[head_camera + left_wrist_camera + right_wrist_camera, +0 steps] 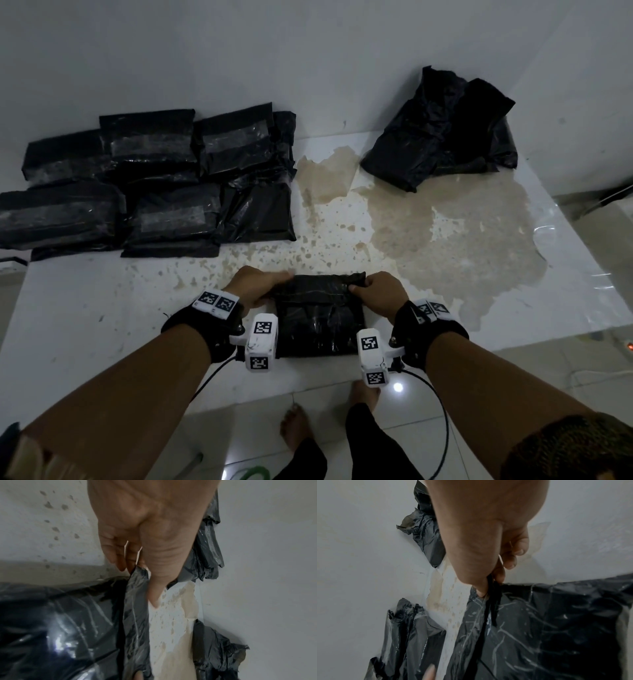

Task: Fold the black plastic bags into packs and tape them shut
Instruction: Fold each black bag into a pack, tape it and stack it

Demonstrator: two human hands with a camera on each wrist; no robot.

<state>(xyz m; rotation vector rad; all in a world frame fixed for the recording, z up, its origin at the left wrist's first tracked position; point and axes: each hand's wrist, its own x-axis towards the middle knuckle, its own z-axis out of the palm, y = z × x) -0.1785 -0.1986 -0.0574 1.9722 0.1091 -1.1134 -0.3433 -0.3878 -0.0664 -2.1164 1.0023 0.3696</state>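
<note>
A black plastic bag [320,313], partly folded into a flat pack, lies on the white table [102,308] near its front edge. Its far edge is turned up as a flap [137,601]. My left hand [274,284] pinches the flap's left corner between thumb [157,581] and fingers. My right hand [359,286] pinches the right corner [489,586] in the same way. The body of the pack [556,622] stays flat on the table between my wrists. No tape roll is in view.
Several taped black packs [154,181] are stacked at the back left. A loose heap of black bags [442,130] leans on the wall at the back right. The tabletop has brown peeled patches [445,222]. My bare feet [294,428] stand on floor tiles.
</note>
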